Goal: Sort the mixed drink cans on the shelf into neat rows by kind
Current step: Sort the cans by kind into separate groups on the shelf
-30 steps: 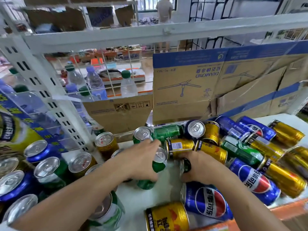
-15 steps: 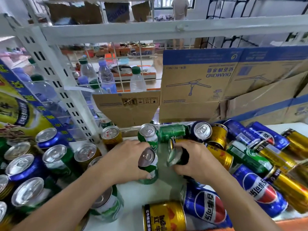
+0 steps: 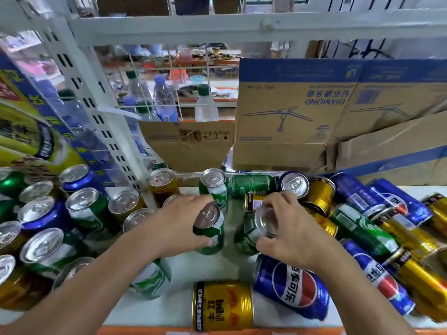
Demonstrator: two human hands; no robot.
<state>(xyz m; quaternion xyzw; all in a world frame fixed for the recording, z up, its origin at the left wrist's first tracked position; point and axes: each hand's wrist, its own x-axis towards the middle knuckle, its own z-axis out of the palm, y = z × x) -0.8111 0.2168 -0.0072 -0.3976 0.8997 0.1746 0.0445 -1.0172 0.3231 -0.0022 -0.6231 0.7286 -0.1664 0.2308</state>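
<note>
Cans in hand: two green ones are standing mid-shelf, just apart from each other. One green can [image 3: 215, 232] is sitting in the left hand [image 3: 179, 226], and a second green can [image 3: 245, 235] in the right hand [image 3: 292, 235].
Left grip: the fingers are curling round the can's upper body with the thumb on the near side, and the can is standing upright on the shelf [image 3: 183, 269].
Right grip: the fingers are wrapping over the rim while the thumb is pressing the near wall. This can is leaning a little, and I cannot tell whether its base is fully down.
Row forming: a third green can [image 3: 215, 189] is standing upright just behind the left-hand one, so a green line seems to be starting, running front to back.
Risk, right: the heap of lying cans [image 3: 362, 221] is resting just beside the right knuckles, so a nudge from that hand is likely to send round cans rolling into the gap.
Risk, front: a gold can [image 3: 222, 305] and a blue can [image 3: 290, 288] are lying on their sides near the front edge. A wrist dragging back could roll either one off.
Risk, tilt: releasing the leaning can before it is sitting flat could tip it against its neighbour.
Risk, left: the standing mixed cans [image 3: 84, 209] are crowding the left forearm — a wide elbow swing could topple several.
Open room: a bare strip is showing between the two held cans and widening toward the front.
Edges: a perforated post [image 3: 106, 112] is bounding the left, and cardboard boxes [image 3: 290, 112] are closing off the back.
</note>
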